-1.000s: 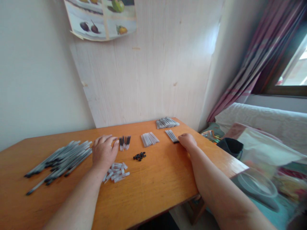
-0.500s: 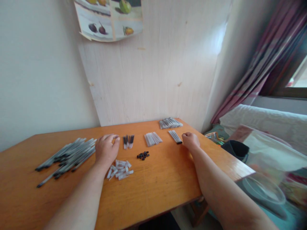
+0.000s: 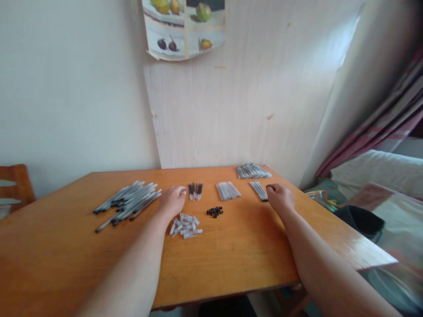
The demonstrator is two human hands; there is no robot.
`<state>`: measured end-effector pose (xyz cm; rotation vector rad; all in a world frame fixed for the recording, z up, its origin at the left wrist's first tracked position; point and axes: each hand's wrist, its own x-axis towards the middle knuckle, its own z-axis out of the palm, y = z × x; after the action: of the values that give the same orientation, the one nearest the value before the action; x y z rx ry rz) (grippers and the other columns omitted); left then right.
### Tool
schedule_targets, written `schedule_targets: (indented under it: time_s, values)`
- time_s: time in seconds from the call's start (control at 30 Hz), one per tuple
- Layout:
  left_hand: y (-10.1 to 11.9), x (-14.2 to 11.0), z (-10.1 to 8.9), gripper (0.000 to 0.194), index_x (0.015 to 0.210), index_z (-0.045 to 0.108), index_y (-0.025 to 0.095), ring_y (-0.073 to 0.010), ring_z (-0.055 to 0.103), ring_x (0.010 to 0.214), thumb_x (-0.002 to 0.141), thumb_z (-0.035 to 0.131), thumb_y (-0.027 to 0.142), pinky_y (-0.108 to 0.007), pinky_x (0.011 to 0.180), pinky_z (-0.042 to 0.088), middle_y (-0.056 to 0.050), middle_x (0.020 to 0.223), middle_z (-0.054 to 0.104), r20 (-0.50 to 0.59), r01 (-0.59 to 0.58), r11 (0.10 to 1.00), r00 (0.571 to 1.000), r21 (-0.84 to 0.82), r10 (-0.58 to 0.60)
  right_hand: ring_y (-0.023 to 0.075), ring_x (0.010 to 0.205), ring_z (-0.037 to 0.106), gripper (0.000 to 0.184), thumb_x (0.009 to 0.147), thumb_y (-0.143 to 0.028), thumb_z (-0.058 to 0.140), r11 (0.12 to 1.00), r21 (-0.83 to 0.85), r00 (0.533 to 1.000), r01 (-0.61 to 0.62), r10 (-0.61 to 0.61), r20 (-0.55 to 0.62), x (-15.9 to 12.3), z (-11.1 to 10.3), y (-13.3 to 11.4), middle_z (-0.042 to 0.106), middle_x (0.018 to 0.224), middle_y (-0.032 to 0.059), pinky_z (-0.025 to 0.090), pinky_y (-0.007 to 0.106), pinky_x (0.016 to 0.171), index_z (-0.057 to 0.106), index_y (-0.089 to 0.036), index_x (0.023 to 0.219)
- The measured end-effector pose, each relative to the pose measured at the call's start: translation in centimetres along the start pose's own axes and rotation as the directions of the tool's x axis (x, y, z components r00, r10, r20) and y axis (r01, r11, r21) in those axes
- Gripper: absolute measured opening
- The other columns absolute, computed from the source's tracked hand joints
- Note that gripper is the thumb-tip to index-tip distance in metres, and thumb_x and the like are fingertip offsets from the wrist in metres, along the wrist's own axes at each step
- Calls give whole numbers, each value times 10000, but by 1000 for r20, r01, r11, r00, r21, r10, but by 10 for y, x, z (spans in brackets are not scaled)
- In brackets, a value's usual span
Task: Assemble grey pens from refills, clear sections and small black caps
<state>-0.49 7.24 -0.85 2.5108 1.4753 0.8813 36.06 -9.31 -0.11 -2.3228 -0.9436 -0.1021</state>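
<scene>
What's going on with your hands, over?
Left hand loosely closed, beside the dark refills. Right hand curled by the slim tubes. Black caps between them.

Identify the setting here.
Probably a room in a home, used as a makeshift work spot: a wooden table with sorted pen parts, a fruit picture on the wall panel behind, and a curtain beside what looks like a bed or sofa under a white cover.

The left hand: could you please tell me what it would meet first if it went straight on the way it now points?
Most likely the short dark tubes, which lie just beyond the curled fingers of the left hand. It might pass just over them, as its height is unclear.
</scene>
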Motion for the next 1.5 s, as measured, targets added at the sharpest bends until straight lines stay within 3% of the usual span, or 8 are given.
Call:
schedule_targets:
  time_s: [0.4, 0.7, 0.93, 1.2, 1.5]
  values:
    - [-5, 2, 5, 293, 1049, 702, 198, -204, 646, 1048, 884, 487, 309, -286, 892, 457, -89, 1106, 722, 27, 109, 989, 994, -103, -107, 211, 914, 640, 341, 885, -361, 471, 977, 99, 982, 190, -190, -13, -18, 5, -20, 731, 1004, 55, 406, 245, 700, 729, -246, 1077]
    - [5, 1, -1, 284, 1025, 712, 193, -214, 642, 1050, 888, 503, 328, -299, 887, 461, -93, 1102, 722, -31, 98, 983, 994, -155, -104, 173, 806, 615, 205, 835, -294, 525, 937, 42, 932, 346, -349, 97, -37, 16, -53, 717, 880, 44, 358, 238, 644, 713, -220, 870]
    - [20, -2, -14, 279, 1017, 719, 193, -218, 636, 1054, 883, 518, 333, -316, 932, 439, -99, 1090, 720, -100, 13, 993, 995, -118, -24, 195, 845, 624, 199, 794, -266, 546, 944, -67, 927, 322, -300, 224, -26, 21, -68, 726, 892, 72, 346, 247, 623, 722, -193, 848]
    - [23, -2, -15, 278, 997, 722, 201, -208, 635, 1036, 890, 507, 341, -301, 915, 440, -79, 1071, 725, -108, 16, 996, 994, -92, -26, 183, 757, 633, 217, 781, -220, 539, 931, -196, 923, 307, -241, 300, 5, 33, -65, 721, 820, 116, 340, 242, 565, 737, -132, 782]
    - [24, -2, -15, 274, 991, 723, 220, -196, 633, 1020, 886, 513, 360, -285, 906, 439, -65, 1054, 725, -101, 36, 998, 994, -44, -40, 217, 752, 656, 253, 771, -264, 568, 907, -260, 902, 332, -224, 370, 14, 52, -68, 722, 835, 165, 374, 248, 568, 750, -91, 804]
